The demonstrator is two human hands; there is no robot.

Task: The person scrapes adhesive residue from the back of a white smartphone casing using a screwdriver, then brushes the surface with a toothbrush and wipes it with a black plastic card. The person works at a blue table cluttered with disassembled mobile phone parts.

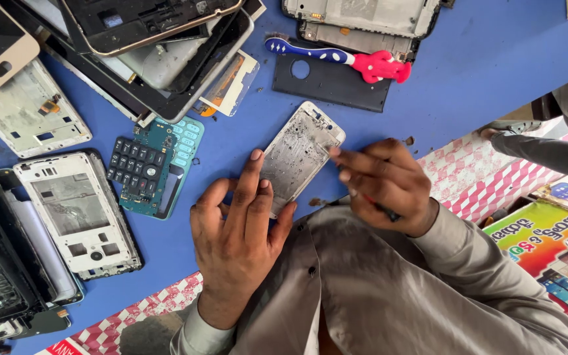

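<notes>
A white phone frame (300,150) with bare scratched metal inside lies tilted on the blue table (481,59). My left hand (238,230) presses its lower left edge, fingers spread flat on the frame and the table. At the frame's right edge my right hand (382,183) is closed around a thin dark tool with a red part (381,207); the tool's tip is hidden by the fingers. Grey sleeves cover both arms.
A blue and pink toothbrush (336,59) lies on a black back cover (330,82) at the top. Phone frames and screens pile at the top left (152,46). A keypad board (156,164) and white frame (77,210) sit left. Colourful posters (553,256) lie right.
</notes>
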